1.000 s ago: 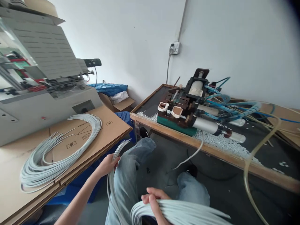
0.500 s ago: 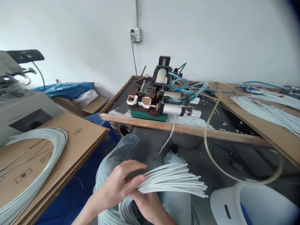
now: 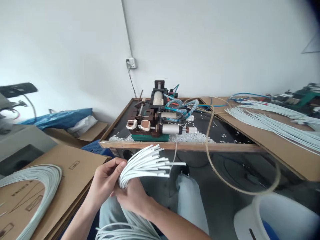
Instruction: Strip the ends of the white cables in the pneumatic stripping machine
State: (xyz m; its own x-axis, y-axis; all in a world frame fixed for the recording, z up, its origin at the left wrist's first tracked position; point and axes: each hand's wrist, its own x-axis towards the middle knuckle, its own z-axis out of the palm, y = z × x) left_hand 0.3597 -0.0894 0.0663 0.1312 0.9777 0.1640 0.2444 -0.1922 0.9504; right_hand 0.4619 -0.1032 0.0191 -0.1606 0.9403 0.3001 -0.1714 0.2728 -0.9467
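Note:
A bundle of white wires [image 3: 143,165] rises above my lap, its cut ends fanned out to the right. My right hand [image 3: 132,196] is wrapped round the bundle below the fan. On the left side of the fan, my left hand [image 3: 107,178] pinches the wires between thumb and curled fingers. The rest of the bundle hangs down and lies in loops across my thighs. Just beyond the wire ends stands a pneumatic machine [image 3: 150,123] with silver cylinders and blue tubes, on a green base.
A wood-edged table [image 3: 185,146] carries the machine and white scraps. Cardboard [image 3: 82,173] on the left holds another wire coil [image 3: 50,180]. More white wires [image 3: 270,123] lie on cardboard at right. A white bucket [image 3: 245,216] stands lower right, beneath a looping hose [image 3: 220,173].
Both hands have moved left and up with the bundle. My left hand has closed from a loose reach to a pinch on the wires. The view has tilted up and turned right.

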